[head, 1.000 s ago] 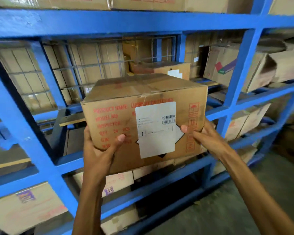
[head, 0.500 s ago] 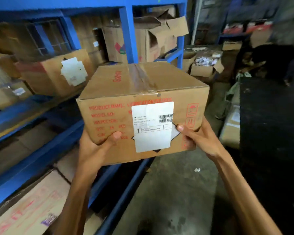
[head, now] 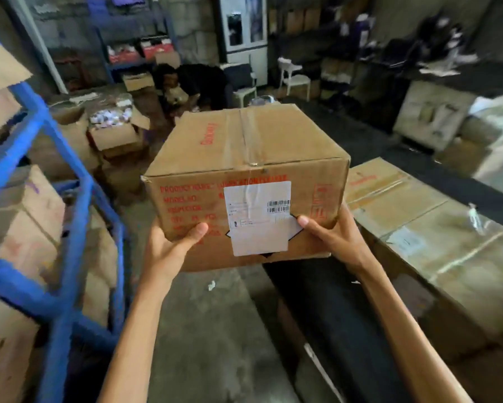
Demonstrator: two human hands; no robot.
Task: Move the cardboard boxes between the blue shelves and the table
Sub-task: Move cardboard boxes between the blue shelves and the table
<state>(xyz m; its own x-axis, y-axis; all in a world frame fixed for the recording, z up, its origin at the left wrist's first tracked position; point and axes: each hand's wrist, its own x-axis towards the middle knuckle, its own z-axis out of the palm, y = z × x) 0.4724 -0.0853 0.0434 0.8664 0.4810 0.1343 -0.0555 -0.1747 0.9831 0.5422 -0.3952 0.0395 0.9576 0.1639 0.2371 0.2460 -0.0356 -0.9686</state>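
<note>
The underside and far sides of the brown cardboard box are out of sight, and so are the fingers of both hands beneath it: only thumb and palm of the left hand and right hand show. The small print on its white paper label is too fine to read, and the lower red lines smear. The blue metal shelf frame is blurred and cut by the left edge. The flat taped cardboard boxes on the dark surface run off the right edge.
</note>
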